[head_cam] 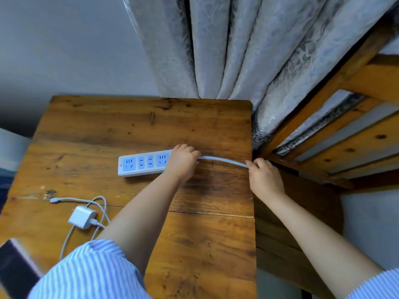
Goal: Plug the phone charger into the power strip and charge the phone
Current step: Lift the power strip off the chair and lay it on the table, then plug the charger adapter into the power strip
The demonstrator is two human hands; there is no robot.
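Note:
A white power strip (142,165) with blue sockets lies flat in the middle of the wooden table (129,126). My left hand (183,161) is closed over its right end. The strip's thick white cord (224,160) runs right to the table edge, where my right hand (264,178) grips it. The white charger block (82,216) lies near the front left with its thin cable (101,203) looped around it, the plug tip (54,200) loose on the wood. A dark phone (16,268) shows at the bottom left corner, partly cut off.
Grey patterned curtains (226,50) hang behind the table. A wooden bed frame (345,137) stands close on the right, leaving a narrow gap at the table's right edge. A grey wall (64,39) is at the back left.

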